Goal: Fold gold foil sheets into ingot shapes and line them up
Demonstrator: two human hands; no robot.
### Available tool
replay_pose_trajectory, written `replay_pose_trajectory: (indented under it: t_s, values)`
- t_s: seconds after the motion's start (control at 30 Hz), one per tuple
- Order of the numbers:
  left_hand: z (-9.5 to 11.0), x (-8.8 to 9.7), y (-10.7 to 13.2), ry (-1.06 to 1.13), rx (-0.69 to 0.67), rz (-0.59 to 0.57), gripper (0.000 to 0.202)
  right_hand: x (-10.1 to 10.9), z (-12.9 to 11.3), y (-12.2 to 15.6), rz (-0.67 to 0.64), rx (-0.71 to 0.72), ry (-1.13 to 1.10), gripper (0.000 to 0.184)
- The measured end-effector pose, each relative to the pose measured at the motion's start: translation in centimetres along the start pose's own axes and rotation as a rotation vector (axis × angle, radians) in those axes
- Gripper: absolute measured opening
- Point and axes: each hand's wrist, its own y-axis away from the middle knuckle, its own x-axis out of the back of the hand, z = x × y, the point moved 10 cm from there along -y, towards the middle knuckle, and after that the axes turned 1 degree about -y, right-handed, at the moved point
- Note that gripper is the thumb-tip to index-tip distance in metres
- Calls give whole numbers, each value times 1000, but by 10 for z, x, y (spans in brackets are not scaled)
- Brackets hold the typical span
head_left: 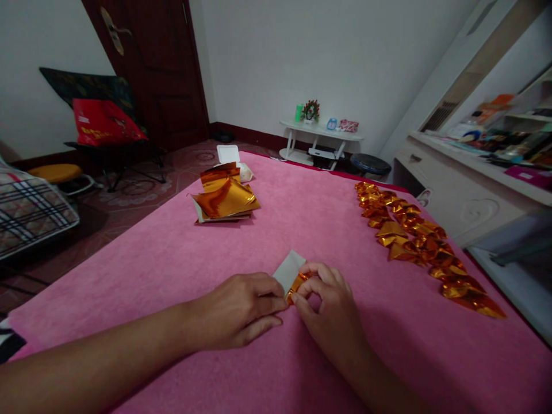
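Note:
A sheet of gold foil paper (288, 271) lies partly folded on the pink cloth, pale side up at its far corner and gold showing along its near right edge. My left hand (245, 307) has its fingers together on the sheet's left edge, holding it against the cloth. With thumb and forefinger, my right hand (331, 302) pinches the gold folded part. My fingers hide some of the fold. Ahead to the left is a loose stack of gold foil sheets (226, 201). Folded gold foil pieces (407, 230) lie in rows along the right side.
The pink cloth (302, 218) covers the table. Behind the foil stack sit an opened white box (227, 153) and a pale packet (245, 172). A drawer cabinet (457, 190) flanks the table's right edge. Farther off are a chair with a red bag (106, 122) and a white side table (321, 131).

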Motion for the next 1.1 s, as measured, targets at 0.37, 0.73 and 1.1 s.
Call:
replay_pose_trajectory:
  t_s: [0.37, 0.73, 1.1]
  values:
    - [0, -6, 1, -75, 24, -19, 25, 0, 1, -1, 5, -6, -7, 18]
    - [5, -6, 2, -119, -23, 14, 26, 2, 3, 2, 18, -18, -49, 18]
    - [6, -5, 0, -117, -17, -1, 25, 2, 2, 3, 12, -31, -20, 18]
